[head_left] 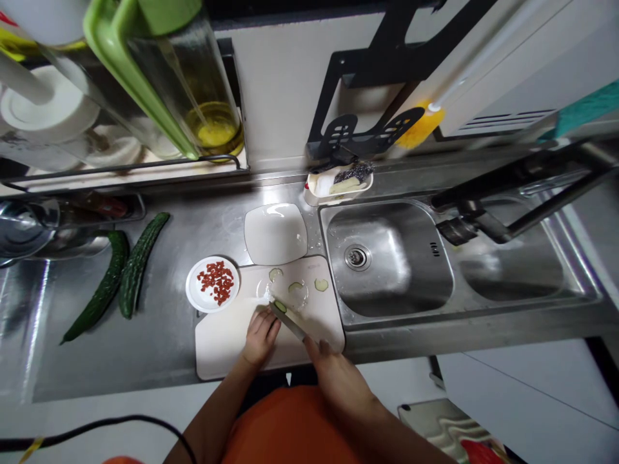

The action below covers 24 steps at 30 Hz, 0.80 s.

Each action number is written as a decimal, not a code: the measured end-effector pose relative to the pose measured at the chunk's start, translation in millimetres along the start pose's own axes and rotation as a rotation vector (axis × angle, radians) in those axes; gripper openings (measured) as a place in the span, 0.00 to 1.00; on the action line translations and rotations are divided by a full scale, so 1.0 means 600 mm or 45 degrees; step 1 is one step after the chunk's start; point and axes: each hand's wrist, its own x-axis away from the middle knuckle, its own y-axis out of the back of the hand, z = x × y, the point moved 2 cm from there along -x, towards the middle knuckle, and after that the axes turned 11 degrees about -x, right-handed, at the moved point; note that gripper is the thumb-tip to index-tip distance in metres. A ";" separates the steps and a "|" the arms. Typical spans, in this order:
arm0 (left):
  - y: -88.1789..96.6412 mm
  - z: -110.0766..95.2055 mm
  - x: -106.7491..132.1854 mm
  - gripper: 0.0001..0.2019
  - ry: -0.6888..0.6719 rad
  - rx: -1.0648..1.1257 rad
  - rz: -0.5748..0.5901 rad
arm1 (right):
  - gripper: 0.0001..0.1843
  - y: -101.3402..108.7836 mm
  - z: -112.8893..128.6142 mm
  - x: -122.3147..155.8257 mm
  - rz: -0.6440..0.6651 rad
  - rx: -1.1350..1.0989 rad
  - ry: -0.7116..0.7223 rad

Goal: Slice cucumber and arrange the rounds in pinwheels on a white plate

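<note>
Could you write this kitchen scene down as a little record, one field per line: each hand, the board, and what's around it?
Left hand: on the board, fingers close to the blade; whether they grip anything is unclear
Right hand: holds a knife
Cutting board: bears scattered pale slices
Left of board: two long green cucumbers
At board's left edge: white dish of chopped red pieces
Beyond board: white plate
Right of board: metal sink
</note>
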 end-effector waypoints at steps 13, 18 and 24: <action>0.000 0.003 -0.001 0.09 0.022 0.025 0.024 | 0.32 -0.002 0.011 -0.010 -0.012 -0.001 -0.011; 0.000 0.003 -0.001 0.08 0.025 0.030 0.031 | 0.32 0.000 0.016 -0.010 0.002 0.027 -0.011; 0.000 0.003 -0.001 0.08 0.026 0.033 0.006 | 0.32 -0.003 0.020 -0.016 -0.019 0.069 -0.020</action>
